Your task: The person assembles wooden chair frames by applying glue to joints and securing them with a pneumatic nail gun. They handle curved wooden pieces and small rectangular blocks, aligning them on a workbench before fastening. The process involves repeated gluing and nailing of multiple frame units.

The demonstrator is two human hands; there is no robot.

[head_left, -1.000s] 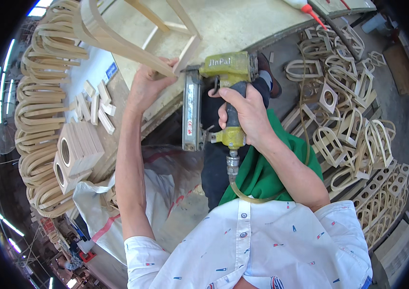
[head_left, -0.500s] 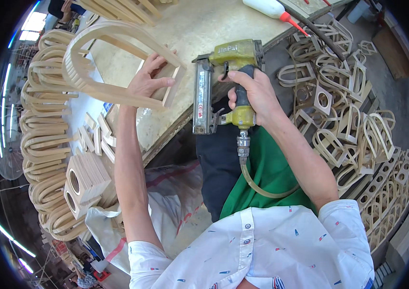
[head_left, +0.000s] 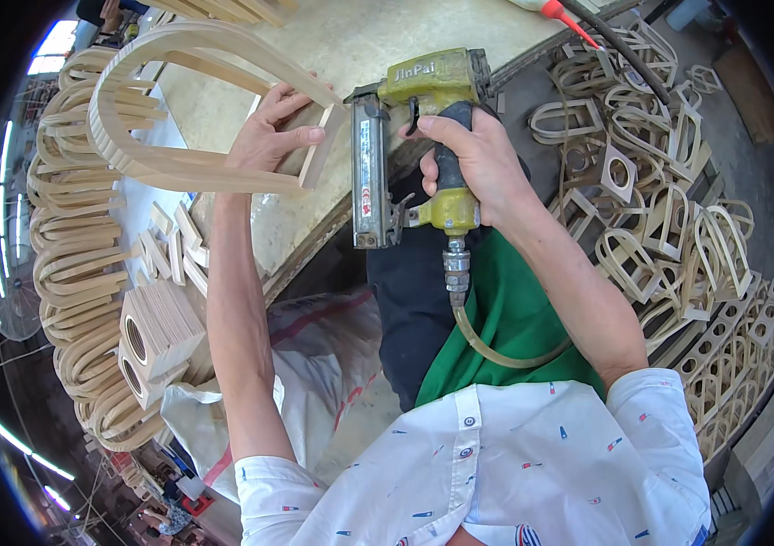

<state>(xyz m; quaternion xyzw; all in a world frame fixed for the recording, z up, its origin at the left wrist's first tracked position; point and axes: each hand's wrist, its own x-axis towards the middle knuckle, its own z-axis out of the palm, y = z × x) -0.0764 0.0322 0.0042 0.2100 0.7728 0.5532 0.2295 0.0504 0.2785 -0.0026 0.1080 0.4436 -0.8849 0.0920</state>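
Pale-wood U-frame is up over the bench, just L of the yellow nail gun. L hand sits inside the loop, thumb out on the crosspiece, other fingers part-curled, gripping. R hand is closed round the gun's grip, index nr trigger; can't tell if squeezed. Prob. lining-up step at far corner; next move calls for nose square on joint, L fingers clear. Vs half a sec ago, gun-to-frame gap's narrower.

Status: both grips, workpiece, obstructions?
Left grip: holding U-shaped wooden frame. Right grip: closed on yellow nail gun. Gun nose near frame's crosspiece, contact unclear. No obstruction visible between.
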